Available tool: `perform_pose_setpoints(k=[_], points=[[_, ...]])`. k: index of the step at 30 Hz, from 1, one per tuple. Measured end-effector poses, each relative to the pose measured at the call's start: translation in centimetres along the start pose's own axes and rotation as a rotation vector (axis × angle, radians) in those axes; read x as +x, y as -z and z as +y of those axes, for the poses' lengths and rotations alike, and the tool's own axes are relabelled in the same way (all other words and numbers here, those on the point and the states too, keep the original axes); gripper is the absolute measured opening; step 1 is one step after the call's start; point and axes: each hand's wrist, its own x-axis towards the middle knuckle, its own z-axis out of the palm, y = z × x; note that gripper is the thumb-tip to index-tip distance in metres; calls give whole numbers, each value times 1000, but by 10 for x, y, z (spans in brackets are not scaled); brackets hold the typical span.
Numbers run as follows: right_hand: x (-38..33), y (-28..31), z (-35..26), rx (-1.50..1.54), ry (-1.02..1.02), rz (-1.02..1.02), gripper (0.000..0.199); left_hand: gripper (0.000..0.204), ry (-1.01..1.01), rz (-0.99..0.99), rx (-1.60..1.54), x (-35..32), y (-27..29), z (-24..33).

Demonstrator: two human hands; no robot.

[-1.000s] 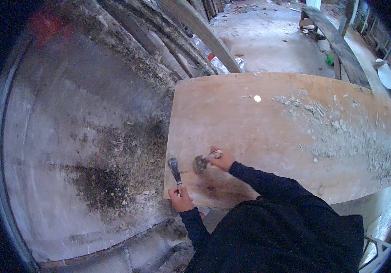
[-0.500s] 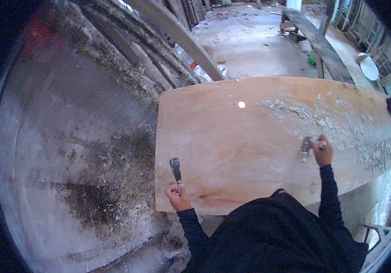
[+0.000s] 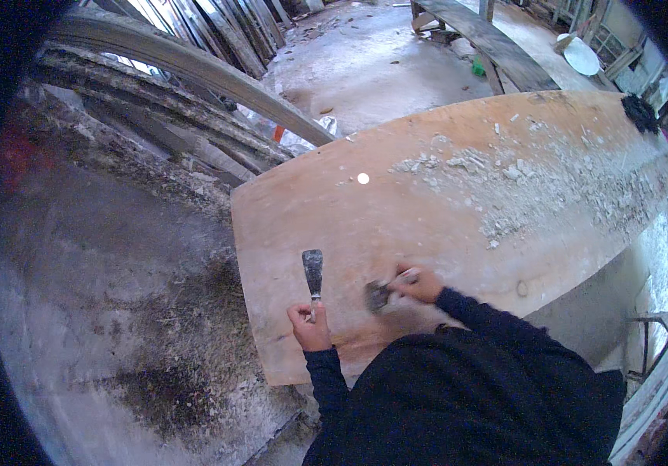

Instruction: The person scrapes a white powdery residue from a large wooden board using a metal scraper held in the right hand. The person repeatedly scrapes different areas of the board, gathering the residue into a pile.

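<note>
My left hand [image 3: 310, 326] is closed round the handle of a putty knife [image 3: 313, 272], its dark grey blade pointing up and away over the board's left side. In my right hand [image 3: 422, 285] is a second tool with a pale handle and a wide grey head, apparently another putty knife [image 3: 378, 297]. Motion smears it a little; its head points left, at or just above the board. Under both hands lies a large brown wooden board [image 3: 303, 210]. Pale crumbly scrapings [image 3: 520, 182] cover much of its far right part.
Long timbers [image 3: 186, 66] lean at the far left, beyond the board. A dark plank bench [image 3: 497, 46] stands past the board's far edge. Dark cloth-like material [image 3: 639, 114] lies at the board's far right corner. Pale rails [image 3: 660, 380] stand at lower right.
My right hand has moved left and nearer with its tool, away from the scrapings to the board's near middle. My left hand still holds its putty knife. The view has shifted and turned.
</note>
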Motion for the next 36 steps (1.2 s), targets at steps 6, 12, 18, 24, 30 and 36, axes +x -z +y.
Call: perform_pose_setpoints(k=[6, 12, 18, 24, 30, 36], points=[[-83, 197, 1, -164, -243, 401, 18, 31, 1, -101, 165, 2, -12, -3], [-102, 197, -22, -450, -126, 557, 17, 32, -196, -187, 204, 0, -30, 14], [-87, 52, -20, -73, -39, 51, 17, 37, -158, -400, 337, -29, -40, 34], [-97, 143, 17, -137, -134, 404, 21, 32, -279, -689, 341, -61, -38, 19], [-128, 198, -24, -553, -60, 798, 14, 33, -406, -891, 538, -101, -65, -5], [-138, 161, -32, -485, 33, 813, 14, 36, -523, -950, 594, -112, -82, -54]])
